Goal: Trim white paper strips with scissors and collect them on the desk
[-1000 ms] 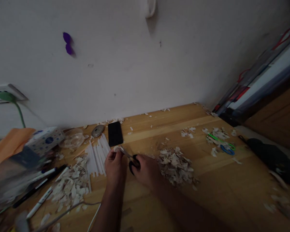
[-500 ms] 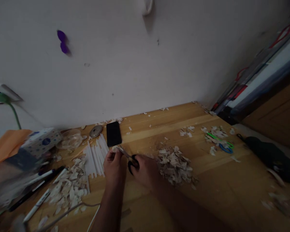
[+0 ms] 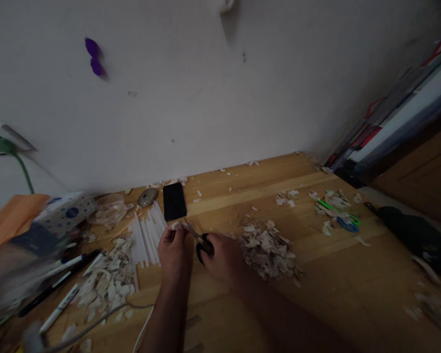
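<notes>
My right hand point(image 3: 222, 257) is closed round the black handles of a pair of scissors point(image 3: 202, 241), whose blades point up and left. My left hand point(image 3: 173, 250) pinches a small pale piece point(image 3: 176, 226) right at the blade tips. Both hands rest over a wooden table point(image 3: 316, 274). Just left of my left hand lies a row of white sticks point(image 3: 147, 235). A black phone point(image 3: 174, 201) lies beyond the hands. A heap of pale cut scraps point(image 3: 266, 247) sits right of my right hand.
A second heap of scraps point(image 3: 103, 282) and markers point(image 3: 61, 277) lie at the left, with a tissue box point(image 3: 64, 213), a clear bowl point(image 3: 110, 208) and a white cable point(image 3: 143, 328). Blue-green scissors point(image 3: 343, 220) lie at the right near a dark bag point(image 3: 419, 240). A white wall stands behind.
The hands stay in place with the scissors at the small piece; the blades have closed a little. The view has shifted slightly.
</notes>
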{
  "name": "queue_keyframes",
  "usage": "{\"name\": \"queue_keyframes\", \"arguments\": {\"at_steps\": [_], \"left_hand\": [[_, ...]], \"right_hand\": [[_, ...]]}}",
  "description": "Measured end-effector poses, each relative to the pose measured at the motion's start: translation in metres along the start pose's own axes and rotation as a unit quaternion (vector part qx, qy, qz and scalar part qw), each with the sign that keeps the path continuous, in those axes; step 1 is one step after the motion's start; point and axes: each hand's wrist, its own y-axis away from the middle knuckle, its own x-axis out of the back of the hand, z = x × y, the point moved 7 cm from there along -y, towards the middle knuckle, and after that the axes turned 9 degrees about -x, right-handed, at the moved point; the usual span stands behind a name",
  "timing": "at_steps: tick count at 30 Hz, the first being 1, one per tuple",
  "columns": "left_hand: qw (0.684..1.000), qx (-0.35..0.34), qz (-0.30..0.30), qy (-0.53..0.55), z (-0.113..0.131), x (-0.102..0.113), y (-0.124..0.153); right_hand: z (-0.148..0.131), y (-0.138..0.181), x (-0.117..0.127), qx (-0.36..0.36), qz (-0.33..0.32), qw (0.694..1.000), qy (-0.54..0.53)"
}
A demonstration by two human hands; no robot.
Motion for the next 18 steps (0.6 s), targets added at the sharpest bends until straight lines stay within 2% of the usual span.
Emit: {"name": "queue_keyframes", "arguments": {"at_steps": [10,18], "left_hand": [[0.995,0.042,0.013,0.088,-0.0015,-0.0073,0.0023],[0.994,0.05,0.0,0.093,-0.0038,-0.0087,0.0026]], "right_hand": [[-0.0016,0.0003,0.0017,-0.008,-0.005,1.0,0.017],[-0.001,-0.001,0.0011,-0.008,-0.01,1.0,0.009]]}}
